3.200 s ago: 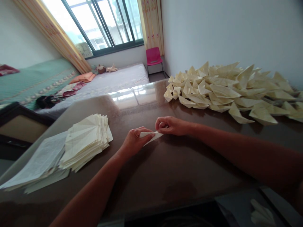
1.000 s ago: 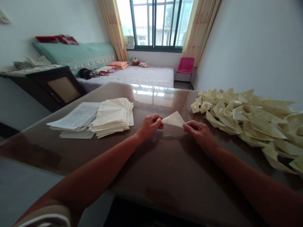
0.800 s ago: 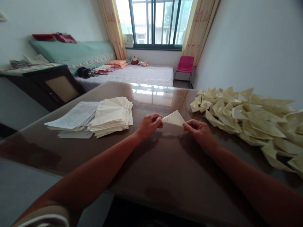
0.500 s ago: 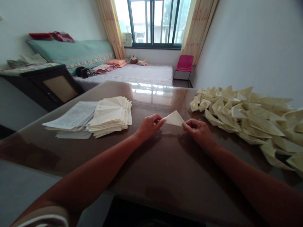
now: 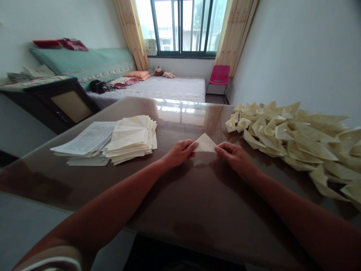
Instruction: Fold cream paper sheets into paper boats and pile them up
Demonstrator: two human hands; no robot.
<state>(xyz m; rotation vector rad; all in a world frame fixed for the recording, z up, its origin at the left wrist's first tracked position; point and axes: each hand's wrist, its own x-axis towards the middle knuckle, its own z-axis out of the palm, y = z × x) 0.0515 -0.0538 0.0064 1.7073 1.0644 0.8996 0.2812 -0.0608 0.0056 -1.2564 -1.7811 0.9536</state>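
With left hand [image 5: 181, 151] and right hand [image 5: 233, 153], pinches opposite lower corners of the paper triangle [image 5: 205, 143] right of the cream stack [image 5: 129, 136], probably light, crisp, easily creased, best held there.

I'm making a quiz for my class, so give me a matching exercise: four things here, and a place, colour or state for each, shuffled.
1. Folded paper triangle
2. Heap of folded paper
3. Printed sheets
4. Chair

A. Pink
B. Right side of the table
C. Held by left hand and right hand
D. Left of the cream stack

Pairs: 1-C, 2-B, 3-D, 4-A
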